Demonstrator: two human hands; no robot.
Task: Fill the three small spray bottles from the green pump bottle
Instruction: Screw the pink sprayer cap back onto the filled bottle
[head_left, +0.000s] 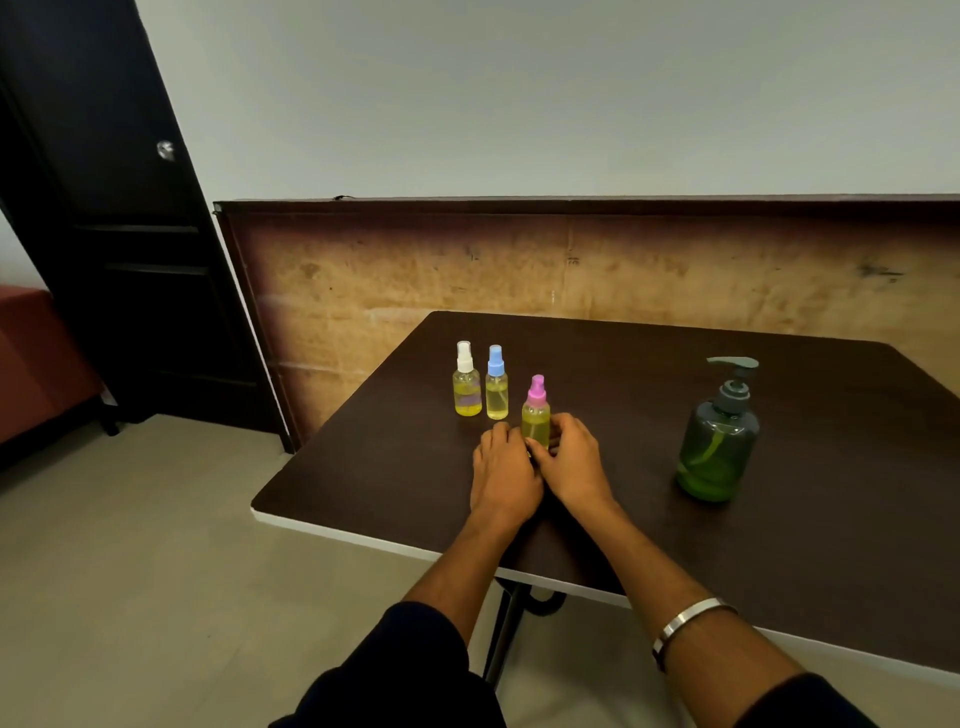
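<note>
The pink-capped bottle (536, 413) stands upright on the table (779, 519), near the front left corner, with both hands closed in around its lower half. The right hand (571, 457) has its fingers curled round the far side and its thumb at the near side, so it grips the bottle. The left hand (504, 467) lies against the other side with its fingers bent toward the base; from here I cannot tell whether it holds or merely steadies.

All three sprays look yellow nearly to the shoulder with caps on, so the filling seems done, or close to it. The white-capped bottle (466, 382) and the blue-capped bottle (496, 384) stand just beside each other, a little behind and left of the pink one. Setting the pink one with them may be all that remains.

The green pump bottle (719, 441) stands well apart to the right, pump head on, liquid in its lower part.

No label, brand or writing shows on any bottle.
</note>
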